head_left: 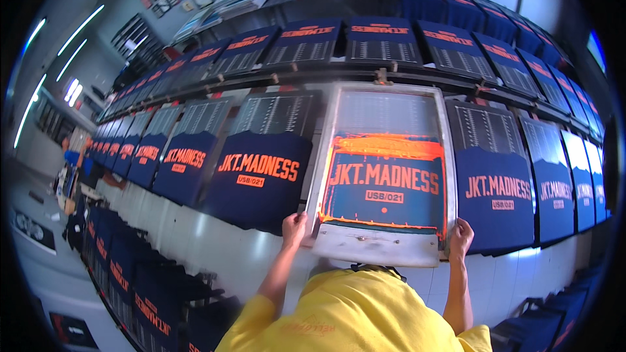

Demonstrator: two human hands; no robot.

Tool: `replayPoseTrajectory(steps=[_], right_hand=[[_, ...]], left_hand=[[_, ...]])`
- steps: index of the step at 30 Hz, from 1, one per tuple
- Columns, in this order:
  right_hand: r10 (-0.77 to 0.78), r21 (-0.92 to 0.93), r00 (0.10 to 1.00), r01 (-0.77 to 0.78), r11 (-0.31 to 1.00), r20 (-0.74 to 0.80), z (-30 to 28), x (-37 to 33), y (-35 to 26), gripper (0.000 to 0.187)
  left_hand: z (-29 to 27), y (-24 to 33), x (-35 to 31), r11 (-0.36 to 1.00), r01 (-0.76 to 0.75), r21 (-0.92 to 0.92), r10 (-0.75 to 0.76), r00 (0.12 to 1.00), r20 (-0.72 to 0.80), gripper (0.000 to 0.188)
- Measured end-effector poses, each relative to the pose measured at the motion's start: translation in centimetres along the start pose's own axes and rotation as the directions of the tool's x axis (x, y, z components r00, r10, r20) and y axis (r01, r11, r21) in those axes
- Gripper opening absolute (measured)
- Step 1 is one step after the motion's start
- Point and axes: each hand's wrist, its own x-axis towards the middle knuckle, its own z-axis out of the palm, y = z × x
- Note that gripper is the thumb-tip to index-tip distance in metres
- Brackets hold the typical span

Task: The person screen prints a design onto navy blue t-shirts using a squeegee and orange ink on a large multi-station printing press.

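Observation:
A silk-screen frame (448, 156) with pale, ink-stained edges lies in front of me over one printing board. Thick orange ink (391, 148) forms a band across its mesh, and orange lettering shows below. A wide white bar (375, 246) with small screws spans its near end. My left hand (293, 229) is closed at the frame's near left side, fingertips pinched. At the near right side my right hand (461, 238) is closed on the edge in the same way. The exact contact of the fingers is partly hidden.
Navy T-shirts with orange print lie on boards to the left (257, 173) and right (497, 195). Further rows of shirts on boards (303, 39) run behind. Behind me, at lower left, hang more shirts (147, 293). Another person (81, 156) stands far left.

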Motion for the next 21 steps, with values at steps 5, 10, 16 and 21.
replayPoseTrajectory(steps=[5,10,16,21], right_hand=[[-0.029,-0.037,0.999,0.030,0.999,0.012,-0.3,0.4,0.9,0.026],[-0.026,-0.133,1.000,0.027,0.991,0.010,0.2,0.4,1.1,0.025],[-0.080,-0.151,0.997,0.082,0.985,0.022,0.1,0.6,2.4,0.024],[-0.088,-0.176,0.996,0.088,0.981,0.005,0.0,1.1,3.5,0.023]], left_hand=[[-0.2,0.7,0.1,0.993,-0.028,0.112,0.025,0.999,0.026,0.041],[-0.2,1.6,0.1,0.967,-0.031,0.251,0.019,0.999,0.050,0.039],[-0.5,1.6,0.6,0.965,-0.063,0.254,0.041,0.995,0.091,0.039],[-0.7,1.7,1.2,0.969,-0.058,0.241,0.028,0.991,0.127,0.043]])
